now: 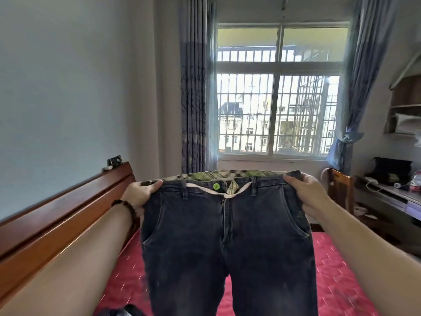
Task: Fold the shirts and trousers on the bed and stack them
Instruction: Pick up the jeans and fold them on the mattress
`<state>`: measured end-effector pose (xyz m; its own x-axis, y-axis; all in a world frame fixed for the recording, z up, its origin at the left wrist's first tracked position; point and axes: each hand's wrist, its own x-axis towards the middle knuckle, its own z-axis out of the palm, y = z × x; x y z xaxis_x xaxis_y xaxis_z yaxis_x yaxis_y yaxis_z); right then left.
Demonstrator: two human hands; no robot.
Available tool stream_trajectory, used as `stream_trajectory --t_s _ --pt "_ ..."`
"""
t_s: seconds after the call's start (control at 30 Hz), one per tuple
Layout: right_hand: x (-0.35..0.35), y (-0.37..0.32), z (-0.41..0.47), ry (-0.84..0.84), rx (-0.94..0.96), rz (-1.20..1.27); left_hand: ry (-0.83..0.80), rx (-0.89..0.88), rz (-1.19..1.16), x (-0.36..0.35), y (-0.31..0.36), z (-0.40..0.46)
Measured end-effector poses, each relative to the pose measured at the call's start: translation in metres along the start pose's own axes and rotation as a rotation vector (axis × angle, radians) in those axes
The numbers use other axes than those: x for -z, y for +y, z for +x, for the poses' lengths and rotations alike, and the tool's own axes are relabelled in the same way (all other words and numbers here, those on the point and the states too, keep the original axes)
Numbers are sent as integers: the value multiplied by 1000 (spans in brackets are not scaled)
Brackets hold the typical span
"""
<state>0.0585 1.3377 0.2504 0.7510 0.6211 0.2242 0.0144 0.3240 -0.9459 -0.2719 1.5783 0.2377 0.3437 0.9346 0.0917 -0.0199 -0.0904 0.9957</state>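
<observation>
Right now I see the bed (337, 290) filling the lower part of my view, covered in a red quilted spread, with its wooden headboard (57, 215) running along the wall on my left. Above the bed I hold a pair of dark blue jeans (227, 242) up in the air, front facing me, the waistband stretched level and the legs hanging straight down past the bottom edge of the view. A green plaid lining shows inside the waistband, and a pale cord loops across the fly. My left hand (141, 192) grips the left end of the waistband, thumb over the front and fingers tucked behind; a dark bead bracelet (127, 207) sits on that wrist. My right hand (305, 192) grips the right end the same way, thumb lying along the top of the band. Behind the jeans stands a barred window (278, 92) with grey-blue curtains (193, 99) on both sides. A small green button (215, 186) sits at the middle of the waistband.
</observation>
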Motion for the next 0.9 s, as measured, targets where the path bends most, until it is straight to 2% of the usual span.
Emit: stream_trajectory --t_s 0.03,0.1,0.13,0.2,0.33,0.43,0.5,0.63,0.7,0.83,0.9 --pt "-7 6 1 99 12 -25 61 13 30 -11 0 -2" --pt "-25 15 0 269 35 -73 99 89 -131 -38 3 -12" --pt "-37 17 -4 309 44 -73 105 121 -242 -52 6 -19" --pt "-64 19 -18 282 54 -36 86 110 -359 -84 12 -32" --pt "-115 13 -52 60 60 14 -57 -43 -453 -137 19 -63" --pt "-129 6 -74 -268 -81 207 -181 -79 -440 -151 23 -72" --pt "-124 0 -79 -451 -137 235 -271 -137 -363 -150 23 -78" --pt "-107 -12 -75 -607 -138 140 -233 -221 -246 -140 19 -72" --pt "-95 -17 -70 -562 -86 78 -221 -206 -309 -131 23 -69" --pt "-65 -31 -52 -240 187 -297 -291 -185 -373 -107 40 -65" --pt "-53 -35 -42 -229 100 -345 -339 -231 -350 -97 50 -62"
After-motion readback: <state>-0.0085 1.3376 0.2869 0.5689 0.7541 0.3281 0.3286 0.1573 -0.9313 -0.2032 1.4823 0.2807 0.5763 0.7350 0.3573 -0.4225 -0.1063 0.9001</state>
